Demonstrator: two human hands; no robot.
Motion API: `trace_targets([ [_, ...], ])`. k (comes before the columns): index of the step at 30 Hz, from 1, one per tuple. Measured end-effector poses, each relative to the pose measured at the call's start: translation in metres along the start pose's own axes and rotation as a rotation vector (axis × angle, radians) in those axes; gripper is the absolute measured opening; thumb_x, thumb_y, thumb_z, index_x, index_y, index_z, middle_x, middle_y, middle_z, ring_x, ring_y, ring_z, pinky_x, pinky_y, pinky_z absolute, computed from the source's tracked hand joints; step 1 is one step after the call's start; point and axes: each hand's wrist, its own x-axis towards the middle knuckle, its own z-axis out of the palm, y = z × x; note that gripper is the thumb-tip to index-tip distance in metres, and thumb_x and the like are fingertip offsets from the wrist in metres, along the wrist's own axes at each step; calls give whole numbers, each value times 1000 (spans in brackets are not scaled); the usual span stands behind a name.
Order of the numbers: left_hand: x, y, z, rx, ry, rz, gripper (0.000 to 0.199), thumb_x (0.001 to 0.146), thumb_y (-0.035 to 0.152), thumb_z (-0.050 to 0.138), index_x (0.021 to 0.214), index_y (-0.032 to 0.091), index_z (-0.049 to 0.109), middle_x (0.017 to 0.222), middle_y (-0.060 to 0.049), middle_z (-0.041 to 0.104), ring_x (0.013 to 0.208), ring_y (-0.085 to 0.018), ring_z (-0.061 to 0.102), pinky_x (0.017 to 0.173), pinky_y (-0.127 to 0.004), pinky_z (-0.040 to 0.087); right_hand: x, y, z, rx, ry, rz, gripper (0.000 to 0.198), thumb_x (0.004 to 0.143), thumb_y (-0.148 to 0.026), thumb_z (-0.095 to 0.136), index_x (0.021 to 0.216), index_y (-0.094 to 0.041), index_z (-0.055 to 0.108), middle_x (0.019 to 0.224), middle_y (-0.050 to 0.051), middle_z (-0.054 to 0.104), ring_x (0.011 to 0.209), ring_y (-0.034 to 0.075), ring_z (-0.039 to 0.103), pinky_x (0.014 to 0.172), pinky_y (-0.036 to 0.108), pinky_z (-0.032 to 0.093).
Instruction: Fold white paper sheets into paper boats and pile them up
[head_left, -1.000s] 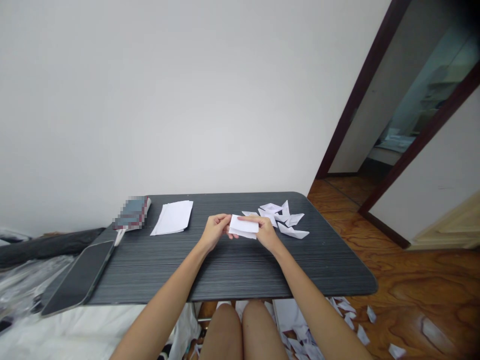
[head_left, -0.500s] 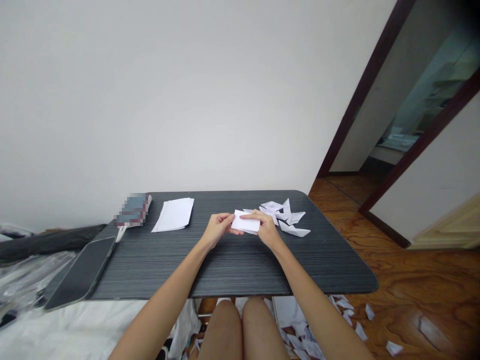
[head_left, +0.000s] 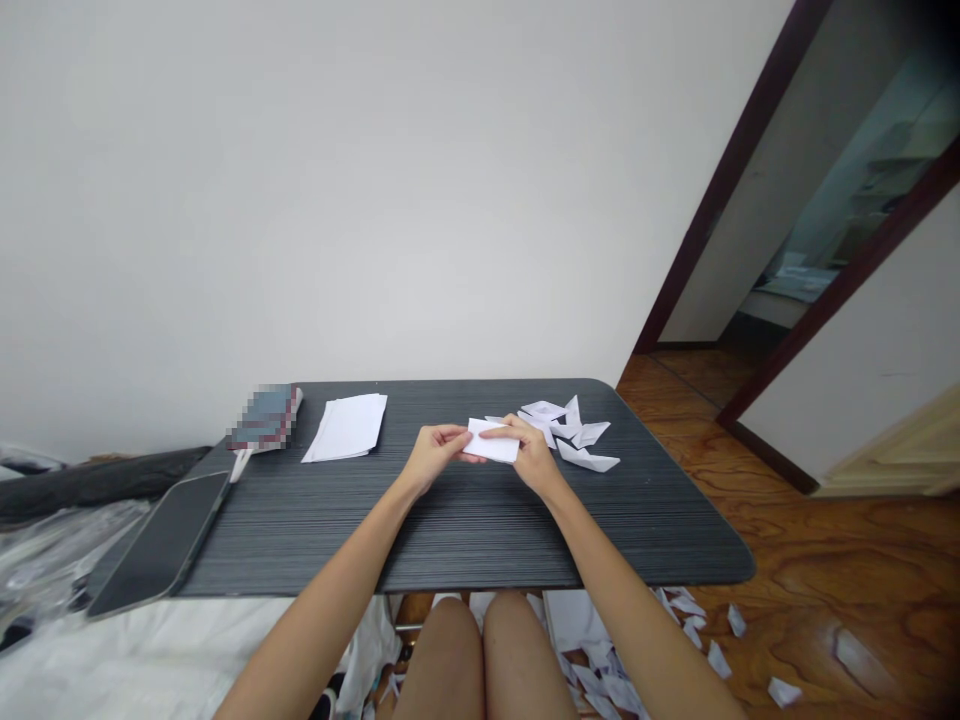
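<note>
A small folded sheet of white paper (head_left: 493, 447) is held between both hands, just above the dark table. My left hand (head_left: 438, 455) pinches its left edge between thumb and fingers. On the right side, my right hand (head_left: 531, 452) grips the paper, with a finger lying across its face and the rest of the grip partly hidden. Close beyond my right hand lie several folded white paper pieces (head_left: 589, 458), some shaped like little boats. Farther left rests a stack of white paper sheets (head_left: 347, 428).
The dark striped table (head_left: 300, 540) stands against a white wall. A pixelated packet or book (head_left: 264, 418) sits at its back left, and a phone-like dark slab (head_left: 161, 545) lies at the left edge. Several folded papers (head_left: 600, 680) are scattered on the wooden floor (head_left: 825, 570).
The lower layer of the folded paper that stuck out beneath the top one now lies closer to it. Both hands stay nearly in place.
</note>
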Motion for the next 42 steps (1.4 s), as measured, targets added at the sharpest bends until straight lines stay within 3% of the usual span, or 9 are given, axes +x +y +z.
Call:
trace_targets([
  [4, 0, 3, -2, 42, 11, 18, 31, 66, 31, 61, 85, 7, 61, 74, -9, 66, 61, -20, 63, 62, -32, 52, 2, 1, -4, -8, -5, -4, 28, 71, -10, 45, 80, -23, 67, 83, 3, 54, 78, 15, 51, 67, 26, 40],
  [7, -1, 7, -4, 107, -4, 37, 32, 67, 32, 60, 86, 6, 60, 72, -10, 66, 60, -20, 63, 60, -30, 51, 5, 0, -10, 80, 118, 17, 31, 74, -12, 38, 83, -21, 66, 90, 4, 58, 86, 16, 52, 73, 28, 40],
  [9, -2, 9, -4, 159, -76, 33, 33, 68, 33, 58, 86, 4, 60, 70, -10, 66, 59, -19, 63, 58, -29, 51, 5, -2, -12, 150, 177, 85, 29, 76, -18, 38, 89, -19, 64, 87, 5, 61, 79, 15, 55, 68, 28, 42],
  [12, -5, 10, -2, 228, -224, 12, 33, 71, 33, 55, 86, 4, 60, 67, -9, 66, 57, -17, 62, 54, -26, 49, 4, -4, -8, 156, 52, 221, 25, 74, -28, 47, 85, -14, 64, 76, 6, 62, 66, 15, 55, 57, 26, 42],
  [15, -8, 9, 1, 300, -304, 13, 31, 73, 33, 52, 84, 5, 60, 62, -8, 65, 54, -15, 61, 53, -23, 47, 2, -5, -1, 123, -85, 264, 21, 70, -30, 54, 72, -12, 63, 71, 6, 61, 62, 14, 54, 53, 24, 42],
  [25, -10, 9, 1, 354, -326, 18, 30, 76, 33, 49, 79, 5, 59, 58, -8, 64, 52, -14, 60, 52, -23, 47, -1, -2, 3, -28, -108, 230, 19, 75, -29, 48, 69, -14, 57, 62, 1, 55, 58, 11, 50, 50, 21, 38],
  [30, -11, 8, 0, 372, -316, 16, 30, 75, 34, 50, 78, 5, 59, 56, -8, 63, 50, -14, 60, 51, -22, 47, -1, -5, 1, 51, -164, 225, 19, 75, -29, 48, 84, -15, 57, 75, 4, 59, 66, 13, 54, 57, 23, 41],
  [35, -11, 9, 0, 385, -329, 13, 30, 76, 34, 49, 78, 5, 58, 56, -8, 63, 50, -14, 59, 52, -22, 47, 0, -9, -1, 36, -186, 158, 14, 74, -25, 49, 83, -15, 55, 75, 3, 56, 69, 12, 52, 62, 25, 41],
  [42, -14, 15, -2, 494, -438, 4, 32, 77, 35, 45, 76, 6, 58, 60, -8, 64, 51, -12, 59, 51, -20, 46, -4, -10, -4, 70, -382, 191, 8, 73, -22, 49, 78, -17, 46, 70, -1, 49, 61, 9, 47, 57, 21, 39],
])
